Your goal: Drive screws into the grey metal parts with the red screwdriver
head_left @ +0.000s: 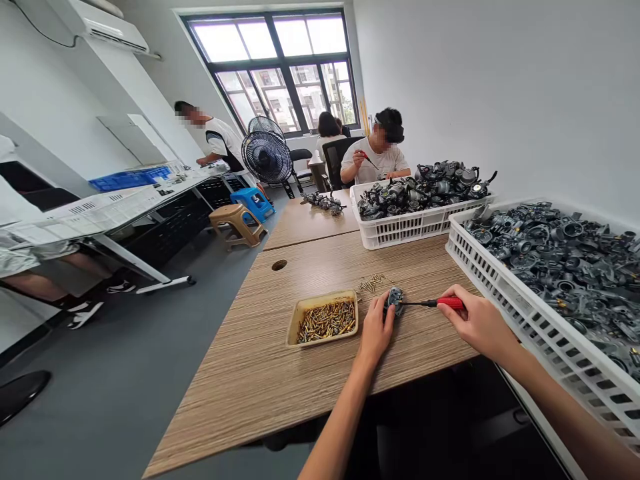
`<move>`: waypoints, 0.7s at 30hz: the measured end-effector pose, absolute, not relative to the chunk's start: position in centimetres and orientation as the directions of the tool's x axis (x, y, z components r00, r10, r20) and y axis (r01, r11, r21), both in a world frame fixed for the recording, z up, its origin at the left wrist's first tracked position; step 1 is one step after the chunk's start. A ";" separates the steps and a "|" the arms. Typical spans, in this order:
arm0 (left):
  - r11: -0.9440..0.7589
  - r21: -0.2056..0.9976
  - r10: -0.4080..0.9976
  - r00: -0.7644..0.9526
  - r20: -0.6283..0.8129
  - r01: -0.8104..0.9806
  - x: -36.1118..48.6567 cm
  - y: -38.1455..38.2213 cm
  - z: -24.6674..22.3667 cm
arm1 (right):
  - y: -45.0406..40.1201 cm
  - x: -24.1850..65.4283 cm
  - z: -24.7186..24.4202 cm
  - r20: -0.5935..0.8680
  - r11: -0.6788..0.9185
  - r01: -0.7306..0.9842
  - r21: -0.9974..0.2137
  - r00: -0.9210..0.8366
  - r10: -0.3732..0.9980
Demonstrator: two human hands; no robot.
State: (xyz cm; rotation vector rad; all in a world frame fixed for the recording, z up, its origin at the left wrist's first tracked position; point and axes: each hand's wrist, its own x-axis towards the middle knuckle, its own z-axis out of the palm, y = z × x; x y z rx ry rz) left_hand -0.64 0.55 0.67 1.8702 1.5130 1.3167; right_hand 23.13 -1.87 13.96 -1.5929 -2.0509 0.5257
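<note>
My left hand (376, 327) is closed around a small grey metal carburetor part (395, 299) on the wooden table. In my right hand (477, 321) is a screwdriver with a red handle (451, 303); its dark shaft (420, 304) points left and its tip meets the part's right side. Whether the tip sits in a screw is too small to tell. Just beyond my left hand lies a loose group of small brass pieces (371, 283). Left of that hand stands a shallow cream tray (291, 331) filled with many brass pieces (327, 320).
White plastic crates of carburetors (400, 233) and grey metal parts (565, 333) line the table's back and right. More carburetors (324, 202) lie on the far table (285, 227), where a person (377, 157) holds a screwdriver. Stools (237, 223) and a fan (267, 158) stand left.
</note>
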 end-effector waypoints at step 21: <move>-0.359 0.757 0.894 -0.031 0.447 0.546 -0.8 0.6 0.5 | -1.8 23.2 14.0 0.173 0.238 0.764 -0.599 -0.167 0.971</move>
